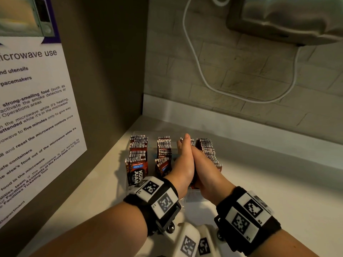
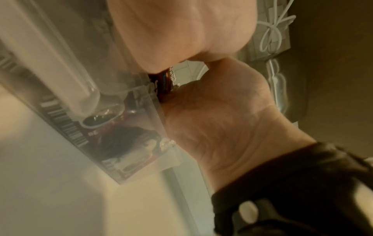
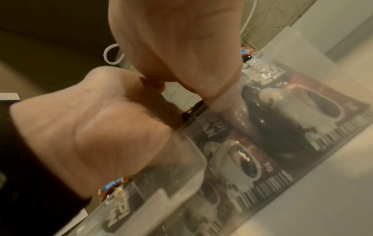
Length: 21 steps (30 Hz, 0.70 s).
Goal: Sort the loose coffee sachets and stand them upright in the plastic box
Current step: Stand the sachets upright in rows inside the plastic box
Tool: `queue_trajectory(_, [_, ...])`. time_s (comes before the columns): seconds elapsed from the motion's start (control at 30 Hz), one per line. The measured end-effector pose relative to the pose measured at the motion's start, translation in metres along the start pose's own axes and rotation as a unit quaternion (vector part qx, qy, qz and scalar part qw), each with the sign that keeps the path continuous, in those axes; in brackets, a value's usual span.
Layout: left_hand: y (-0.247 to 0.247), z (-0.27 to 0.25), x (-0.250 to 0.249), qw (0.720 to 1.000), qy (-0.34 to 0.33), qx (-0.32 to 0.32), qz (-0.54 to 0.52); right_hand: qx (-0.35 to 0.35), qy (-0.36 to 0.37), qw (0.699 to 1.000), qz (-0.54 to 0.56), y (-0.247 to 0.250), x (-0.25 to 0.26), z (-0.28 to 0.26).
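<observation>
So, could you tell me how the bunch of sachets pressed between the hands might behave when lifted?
The sachets look thin and glossy, so probably light, floppy and slippery. Only palm pressure from the left hand and right hand holds them, so some may slide out.

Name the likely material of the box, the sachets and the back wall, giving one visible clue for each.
Plastic box: clear, slightly frosted plastic; printed packs show through its wall.
Coffee sachets: probably glossy foil or plastic film; they shine and carry printed barcodes.
Back wall: looks like matt, rough stone-effect brick or tile; staggered joints show.
</observation>
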<state>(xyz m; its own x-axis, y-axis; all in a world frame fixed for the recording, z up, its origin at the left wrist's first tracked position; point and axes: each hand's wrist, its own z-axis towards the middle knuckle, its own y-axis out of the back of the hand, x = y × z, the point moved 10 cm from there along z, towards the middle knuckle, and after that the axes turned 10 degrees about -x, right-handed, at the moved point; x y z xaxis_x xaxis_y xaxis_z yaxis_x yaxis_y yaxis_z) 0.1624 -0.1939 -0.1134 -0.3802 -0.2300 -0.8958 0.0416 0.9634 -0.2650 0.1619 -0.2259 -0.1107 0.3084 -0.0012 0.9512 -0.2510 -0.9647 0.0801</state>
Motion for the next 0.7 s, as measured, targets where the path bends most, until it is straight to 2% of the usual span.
queue_trajectory(0.17, [0.003, -0.007, -0.003, 1.0, 0.018, 0.005, 0.003, -0.016, -0.011, 1.0, 0.016, -0.006, -0.002, -0.007])
queue_trajectory(0.3, [0.009, -0.016, -0.005, 0.998, 0.0, 0.027, 0.054, -0.022, -0.02, 0.999, 0.033, -0.003, -0.013, -0.003])
queue_trajectory(0.47, [0.004, -0.019, -0.003, 0.998, 0.049, 0.034, -0.003, -0.028, -0.02, 0.999, 0.032, 0.002, -0.011, 0.0])
queue_trajectory(0.63, [0.007, -0.024, -0.006, 0.998, 0.039, 0.043, 0.036, -0.031, -0.022, 0.999, 0.028, 0.001, -0.01, -0.001])
queue_trajectory(0.7, [0.002, -0.028, -0.006, 0.997, 0.066, 0.045, 0.014, -0.032, -0.024, 0.999, 0.036, 0.001, -0.008, -0.003])
